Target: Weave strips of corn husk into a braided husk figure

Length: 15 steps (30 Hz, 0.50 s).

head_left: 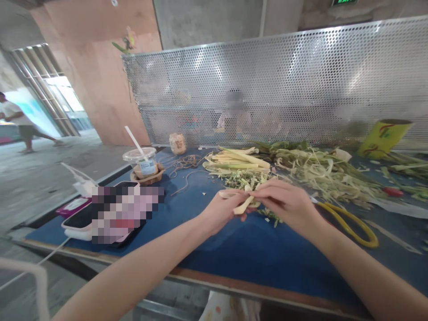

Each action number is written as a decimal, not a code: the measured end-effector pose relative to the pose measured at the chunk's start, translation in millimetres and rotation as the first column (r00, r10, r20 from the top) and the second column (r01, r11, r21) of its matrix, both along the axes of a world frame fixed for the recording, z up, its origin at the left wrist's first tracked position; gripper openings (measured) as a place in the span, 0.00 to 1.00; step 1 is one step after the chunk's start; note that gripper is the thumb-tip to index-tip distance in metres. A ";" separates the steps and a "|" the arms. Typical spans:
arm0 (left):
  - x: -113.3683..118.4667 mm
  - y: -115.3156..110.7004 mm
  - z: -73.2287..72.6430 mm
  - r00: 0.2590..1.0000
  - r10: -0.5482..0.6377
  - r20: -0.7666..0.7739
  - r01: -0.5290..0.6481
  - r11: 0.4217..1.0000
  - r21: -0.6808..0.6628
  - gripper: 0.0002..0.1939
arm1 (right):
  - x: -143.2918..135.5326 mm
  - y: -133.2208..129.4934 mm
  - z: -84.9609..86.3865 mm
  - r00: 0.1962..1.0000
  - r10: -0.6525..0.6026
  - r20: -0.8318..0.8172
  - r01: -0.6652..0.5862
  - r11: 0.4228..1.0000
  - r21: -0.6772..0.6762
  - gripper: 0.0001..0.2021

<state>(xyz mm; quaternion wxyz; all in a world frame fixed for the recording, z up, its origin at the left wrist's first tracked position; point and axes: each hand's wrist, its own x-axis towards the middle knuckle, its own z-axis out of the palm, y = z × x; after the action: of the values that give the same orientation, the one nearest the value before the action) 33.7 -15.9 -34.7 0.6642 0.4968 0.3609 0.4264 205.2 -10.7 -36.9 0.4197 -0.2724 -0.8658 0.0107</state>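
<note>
Both hands meet over the blue table [214, 254] near the middle of the view. My left hand [225, 207] is closed around a pale plant piece [243, 205] whose lower end sticks out below the thumb. My right hand [281, 196] comes from the right, its thumb and index finger pinched on the upper part of that piece. Small green leafy bits [242, 179] lie just behind the hands. Beyond them is a bundle of pale yellow-green stalks [237, 159]. To the right spreads a heap of dry husks and leaves [317, 171].
Yellow-handled scissors [351, 225] lie right of my right hand. A lidded cup with a straw [140, 162], brown twine [185, 165] and phones [78, 218] are at left. A perforated metal screen [274, 89] stands behind. A person [22, 120] walks at far left.
</note>
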 end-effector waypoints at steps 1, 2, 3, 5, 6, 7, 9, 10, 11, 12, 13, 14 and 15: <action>0.0 0.0 0.0 0.999 -0.020 0.037 0.021 0.999 -0.024 0.13 | 0.1 0.5 0.4 1.000 -0.009 -0.021 0.009 1.000 -0.009 0.08; 0.0 0.1 -0.4 0.998 -0.035 0.061 0.037 0.999 -0.039 0.15 | 0.3 0.8 0.8 0.999 -0.021 -0.032 0.020 1.000 -0.019 0.08; -0.1 0.2 -1.4 0.997 -0.043 0.063 0.046 0.998 -0.040 0.17 | 0.5 0.8 1.3 0.999 -0.031 -0.028 0.030 0.999 -0.031 0.08; -0.6 0.9 -4.7 0.999 -0.040 0.018 0.040 0.999 -0.003 0.18 | 1.0 0.1 2.7 0.999 -0.045 0.002 0.045 0.998 -0.043 0.08; -0.8 1.4 -6.7 0.999 -0.038 -0.015 0.038 0.999 0.030 0.17 | 1.3 -0.6 3.5 0.999 -0.048 0.019 0.049 0.998 -0.048 0.08; -1.0 1.9 -8.6 0.998 -0.039 -0.050 0.043 0.997 0.066 0.16 | 1.6 -1.2 4.2 0.998 -0.048 0.033 0.050 0.997 -0.053 0.09; -1.2 2.6 -11.6 0.994 -0.050 -0.102 0.063 0.990 0.124 0.15 | 2.3 -2.3 5.1 0.997 -0.047 0.056 0.051 0.996 -0.068 0.10; -1.1 2.8 -12.4 0.991 -0.057 -0.123 0.075 0.986 0.148 0.15 | 2.6 -2.6 5.2 0.997 -0.051 0.064 0.056 0.995 -0.078 0.11; -0.9 2.7 -12.8 0.988 -0.061 -0.145 0.085 0.982 0.170 0.14 | 2.9 -2.5 5.0 0.996 -0.059 0.070 0.065 0.994 -0.089 0.11; -0.6 2.4 -13.0 0.984 -0.061 -0.168 0.093 0.978 0.189 0.14 | 3.0 -2.3 4.7 0.995 -0.071 0.074 0.078 0.992 -0.095 0.11; -0.2 2.0 -13.1 0.978 -0.065 -0.196 0.106 0.973 0.206 0.13 | 2.9 -1.9 4.5 0.993 -0.090 0.079 0.097 0.991 -0.096 0.10; 0.3 1.6 -13.3 0.971 -0.075 -0.226 0.126 0.966 0.224 0.13 | 2.6 -1.5 4.5 0.990 -0.111 0.088 0.119 0.988 -0.098 0.10; 0.7 1.2 -13.7 0.962 -0.089 -0.258 0.154 0.958 0.243 0.13 | 1.9 -1.3 4.7 0.987 -0.126 0.098 0.135 0.986 -0.096 0.11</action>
<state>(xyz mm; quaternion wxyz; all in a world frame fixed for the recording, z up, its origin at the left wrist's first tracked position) 34.4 -14.7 -48.4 0.5687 0.6499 0.3490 0.3638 207.1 -12.0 -32.2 0.3647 -0.3500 -0.8627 0.0149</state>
